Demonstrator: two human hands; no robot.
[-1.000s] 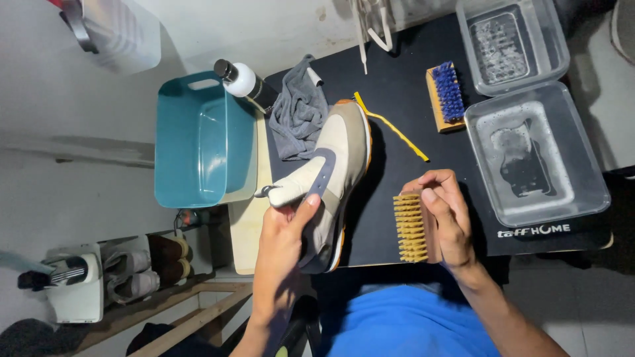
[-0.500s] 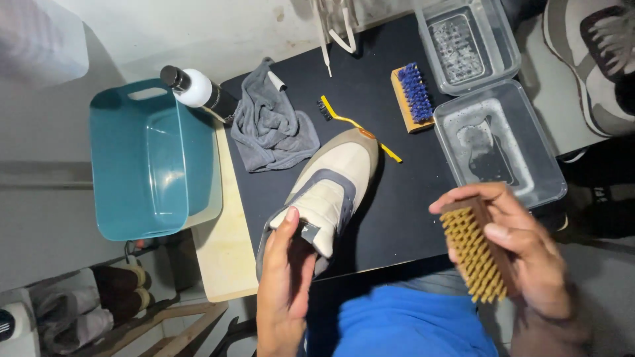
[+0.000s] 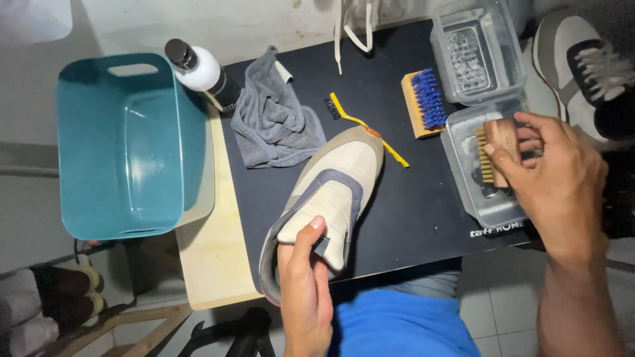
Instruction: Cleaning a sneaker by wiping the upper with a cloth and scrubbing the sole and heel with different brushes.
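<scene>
A beige and grey sneaker [image 3: 331,192] lies on the black mat [image 3: 410,218], toe pointing away. My left hand [image 3: 305,284] grips its tongue and collar from the near side. My right hand [image 3: 552,172] holds a wooden brush with tan bristles [image 3: 495,151] over the nearer clear plastic container [image 3: 476,192], the bristles facing left into the container.
A teal tub [image 3: 126,145] stands at the left beside a bottle [image 3: 198,71]. A grey cloth [image 3: 274,122], a thin yellow brush [image 3: 360,122], a blue-bristled wooden brush [image 3: 423,102] and a second clear container [image 3: 473,49] lie at the back. Another sneaker [image 3: 579,63] sits far right.
My right hand has carried the wooden brush up and away from the table's near edge to the nearer clear container. The left hand still holds the sneaker.
</scene>
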